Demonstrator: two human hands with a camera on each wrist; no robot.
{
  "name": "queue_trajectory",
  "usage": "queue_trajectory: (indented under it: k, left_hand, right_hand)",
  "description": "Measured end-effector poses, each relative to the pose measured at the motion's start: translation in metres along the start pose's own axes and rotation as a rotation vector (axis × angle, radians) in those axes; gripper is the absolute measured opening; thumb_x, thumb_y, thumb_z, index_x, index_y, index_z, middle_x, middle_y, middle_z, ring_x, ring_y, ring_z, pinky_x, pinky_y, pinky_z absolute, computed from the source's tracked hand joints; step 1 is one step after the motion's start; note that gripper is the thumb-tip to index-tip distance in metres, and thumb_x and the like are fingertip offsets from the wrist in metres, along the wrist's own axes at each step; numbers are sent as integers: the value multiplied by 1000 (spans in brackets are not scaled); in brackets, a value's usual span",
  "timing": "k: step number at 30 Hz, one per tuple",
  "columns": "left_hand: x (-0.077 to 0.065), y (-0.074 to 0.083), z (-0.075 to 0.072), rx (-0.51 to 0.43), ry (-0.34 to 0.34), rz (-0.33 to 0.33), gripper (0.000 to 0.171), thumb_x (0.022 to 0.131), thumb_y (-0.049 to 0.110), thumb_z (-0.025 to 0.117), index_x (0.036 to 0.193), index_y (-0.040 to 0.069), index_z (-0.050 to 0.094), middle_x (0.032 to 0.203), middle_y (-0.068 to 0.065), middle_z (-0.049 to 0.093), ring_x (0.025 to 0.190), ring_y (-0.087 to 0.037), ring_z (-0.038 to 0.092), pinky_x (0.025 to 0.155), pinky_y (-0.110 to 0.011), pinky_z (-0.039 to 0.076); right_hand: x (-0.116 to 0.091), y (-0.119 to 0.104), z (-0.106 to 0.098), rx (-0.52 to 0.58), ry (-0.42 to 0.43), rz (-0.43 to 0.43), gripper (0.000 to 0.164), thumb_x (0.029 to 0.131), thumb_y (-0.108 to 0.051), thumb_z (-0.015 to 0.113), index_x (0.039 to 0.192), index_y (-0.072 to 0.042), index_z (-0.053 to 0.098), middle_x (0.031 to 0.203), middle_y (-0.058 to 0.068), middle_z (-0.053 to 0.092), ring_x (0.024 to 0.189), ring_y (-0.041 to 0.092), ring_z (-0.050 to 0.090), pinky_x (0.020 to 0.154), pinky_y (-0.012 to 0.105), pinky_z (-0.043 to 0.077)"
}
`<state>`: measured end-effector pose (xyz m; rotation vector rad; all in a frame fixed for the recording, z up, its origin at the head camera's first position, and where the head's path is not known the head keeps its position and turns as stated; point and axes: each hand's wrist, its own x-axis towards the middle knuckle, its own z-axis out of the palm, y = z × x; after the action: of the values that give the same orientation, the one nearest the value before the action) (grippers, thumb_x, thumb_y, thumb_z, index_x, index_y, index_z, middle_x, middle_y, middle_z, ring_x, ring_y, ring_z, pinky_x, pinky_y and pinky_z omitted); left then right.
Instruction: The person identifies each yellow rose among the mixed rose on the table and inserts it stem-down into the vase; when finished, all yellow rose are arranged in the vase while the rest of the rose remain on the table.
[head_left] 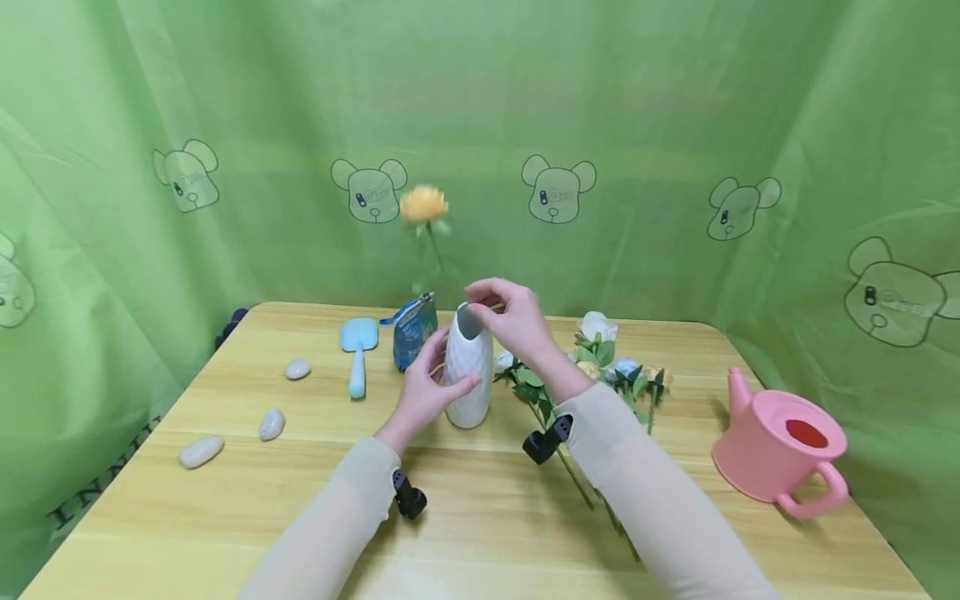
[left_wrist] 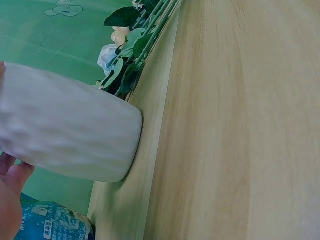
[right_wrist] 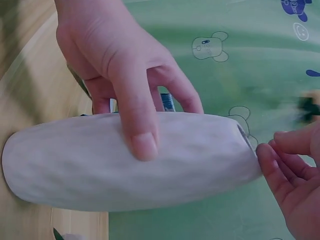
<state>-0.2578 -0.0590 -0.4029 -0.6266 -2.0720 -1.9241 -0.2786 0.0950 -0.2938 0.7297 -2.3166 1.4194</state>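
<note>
A white textured vase (head_left: 467,383) stands upright on the table, narrow mouth up. My left hand (head_left: 426,385) grips its side, thumb across the front; the thumb also shows in the right wrist view on the vase (right_wrist: 190,160). At the mouth, my right hand (head_left: 517,321) has bent fingers, thumb and fingertips close together, apparently pinching the stem of a yellow flower (head_left: 423,204). That flower rises above the rim, leaning left, its bloom blurred. Where its lower stem meets the fingers is hard to see. In the right wrist view, the right fingers (right_wrist: 287,172) lie against the rim.
Flowers with green leaves (head_left: 600,350) lie right of the vase. A pink watering can (head_left: 776,446) stands farther right. Behind the left hand is a blue bag (head_left: 414,329), beside a light-blue shovel (head_left: 358,354). Pale stones (head_left: 201,452) lie at left; green curtain (head_left: 480,100) surrounds the table.
</note>
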Motion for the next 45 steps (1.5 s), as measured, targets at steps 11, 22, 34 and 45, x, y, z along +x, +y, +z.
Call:
queue_trajectory:
  k: [11,22,34,45]
  left_hand:
    - [6,-29,0,14,40,-20,79,73,14,80,140,17,38,129,-9,51,116,-25,50,98,-38,41]
    - [1,-2,-2,-3,9,-52,79,75,6,78,140,6,35,131,-20,47,119,-34,46,101,-44,36]
    - [4,-29,1,28,39,-37,81,73,17,81,141,16,37,128,-9,51,115,-25,51,98,-37,40]
    - [1,-15,2,8,26,-66,81,74,12,79,142,13,35,130,-11,49,116,-26,49,100,-36,39]
  right_hand:
    - [-27,13,-23,37,20,77,12,84,1,65,96,2,67,89,14,67,79,24,63,68,28,54]
    - [-56,28,-50,41,28,183,20,87,-8,65,105,0,66,98,15,66,81,27,64,70,33,55]
    - [-97,66,-90,33,98,260,24,87,-10,66,106,4,63,95,21,63,77,21,63,68,33,55]
    - [-146,100,-118,-51,99,325,26,86,-4,64,109,7,60,92,25,62,72,22,63,61,33,55]
